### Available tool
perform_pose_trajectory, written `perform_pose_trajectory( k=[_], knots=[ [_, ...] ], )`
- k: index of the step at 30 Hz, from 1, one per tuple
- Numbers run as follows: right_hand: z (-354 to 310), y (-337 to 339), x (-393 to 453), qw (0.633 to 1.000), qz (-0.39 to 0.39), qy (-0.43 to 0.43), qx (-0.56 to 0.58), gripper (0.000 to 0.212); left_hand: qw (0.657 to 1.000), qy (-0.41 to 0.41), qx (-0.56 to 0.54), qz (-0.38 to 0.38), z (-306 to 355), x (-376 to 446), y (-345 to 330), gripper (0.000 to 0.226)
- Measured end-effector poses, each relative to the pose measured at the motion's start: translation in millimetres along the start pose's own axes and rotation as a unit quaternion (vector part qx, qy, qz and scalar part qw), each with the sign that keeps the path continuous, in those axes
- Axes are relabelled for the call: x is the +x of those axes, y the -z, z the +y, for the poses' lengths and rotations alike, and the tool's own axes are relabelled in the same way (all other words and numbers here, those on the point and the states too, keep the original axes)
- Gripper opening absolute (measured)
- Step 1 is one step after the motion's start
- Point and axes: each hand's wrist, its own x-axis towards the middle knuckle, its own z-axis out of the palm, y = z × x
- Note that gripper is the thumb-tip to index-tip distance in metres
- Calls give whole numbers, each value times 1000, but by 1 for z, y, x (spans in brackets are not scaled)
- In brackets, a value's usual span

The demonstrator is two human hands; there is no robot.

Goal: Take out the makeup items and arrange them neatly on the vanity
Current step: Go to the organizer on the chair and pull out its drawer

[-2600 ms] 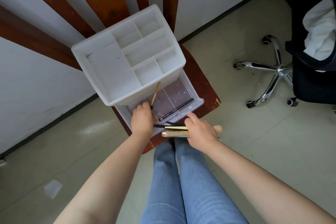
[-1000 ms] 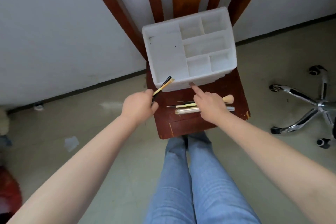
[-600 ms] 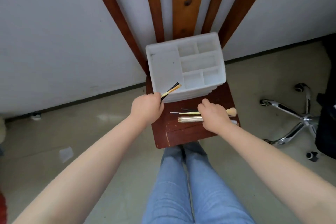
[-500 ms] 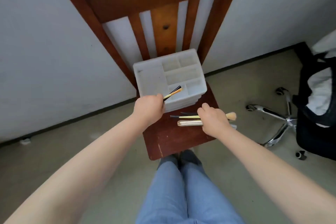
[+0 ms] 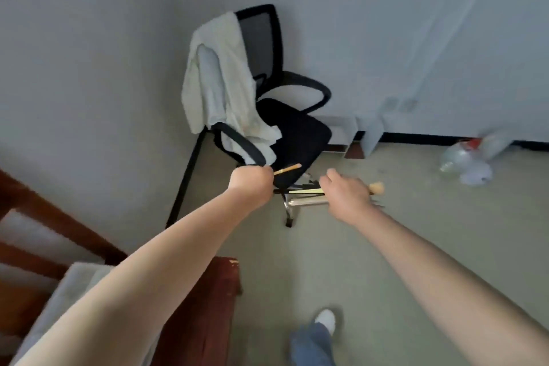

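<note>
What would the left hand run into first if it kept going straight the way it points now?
Likely the black office chair: the left hand, gripping a small brush, points at its near armrest and seat. Depth is unclear, so the gap cannot be judged.

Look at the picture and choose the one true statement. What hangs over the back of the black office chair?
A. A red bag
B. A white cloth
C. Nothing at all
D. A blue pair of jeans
B. A white cloth is draped over the backrest of the black office chair and trails down onto its seat.
</note>
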Motion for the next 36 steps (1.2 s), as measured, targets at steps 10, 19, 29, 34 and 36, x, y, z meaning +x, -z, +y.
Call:
perform_pose_trajectory(
  k=[10, 19, 29, 34, 36],
  knots=[
    [285, -44, -235, 937, -15, -350, -1, 31, 934, -344, 72, 65, 373, 28, 93, 22],
    [488, -115, -440, 848, -35, -528, 30, 30, 845, -502, 143, 115, 704, 10, 133, 25],
    [685, -194, -564, 763, -29, -637, 101, 35, 758, -613, 147, 167, 1002, 11, 152, 24],
    [819, -229, -606, 730, -26, -676, 99, 35, 728, -644, 148, 182, 1157, 43, 173, 26],
    [874, -239, -628, 715, -29, -691, 99, 34, 713, -664, 136, 176, 1221, 57, 184, 27]
  ],
)
